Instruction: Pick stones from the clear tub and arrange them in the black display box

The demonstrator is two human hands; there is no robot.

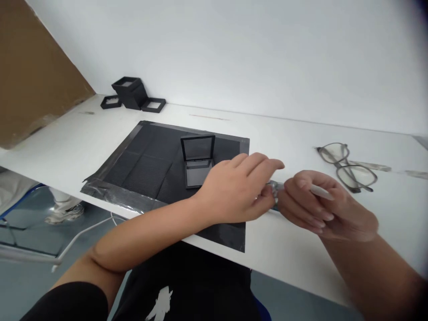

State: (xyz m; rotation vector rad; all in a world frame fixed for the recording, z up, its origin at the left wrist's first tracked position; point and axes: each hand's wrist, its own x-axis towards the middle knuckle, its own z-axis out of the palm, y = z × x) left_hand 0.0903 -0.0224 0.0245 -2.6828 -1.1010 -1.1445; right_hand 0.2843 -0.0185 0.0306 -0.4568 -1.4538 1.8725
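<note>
While meeting, both hands (pixel 277 196) pinch a small grey object (pixel 274 189).

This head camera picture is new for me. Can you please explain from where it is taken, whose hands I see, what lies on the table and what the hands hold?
The picture comes from one camera worn on a person's head, looking forward and down, so both arms belong to that person. There is no machine here.

The left hand and the right hand meet over the white table. Together they pinch a small grey object; it is too hidden to name. The right hand also holds a thin white stick, perhaps a pen.

On the table lie a black mat with an open small black case on it, a pair of glasses to the right, and more black boxes near the wall.
</note>
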